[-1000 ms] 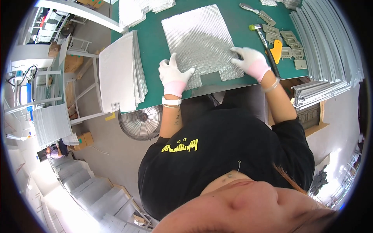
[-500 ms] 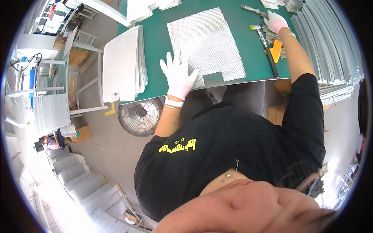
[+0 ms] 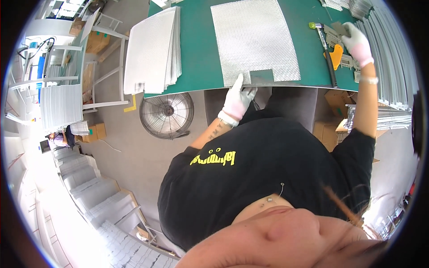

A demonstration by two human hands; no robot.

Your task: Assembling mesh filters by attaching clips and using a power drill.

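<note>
Hands [image 3: 240, 99] [image 3: 356, 42] shifted, hammer [image 3: 328, 55] beside orange scraper [image 3: 336, 56]

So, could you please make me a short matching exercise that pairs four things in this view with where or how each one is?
Things:
1. left hand
2. right hand
3. orange scraper
4. round fan

Places and states:
A. mostly to the right of the hammer
B. down on the floor
C. holding a small grey piece
D. at the near edge of the mesh sheet

Pairs: 1-D, 2-C, 3-A, 4-B
</note>
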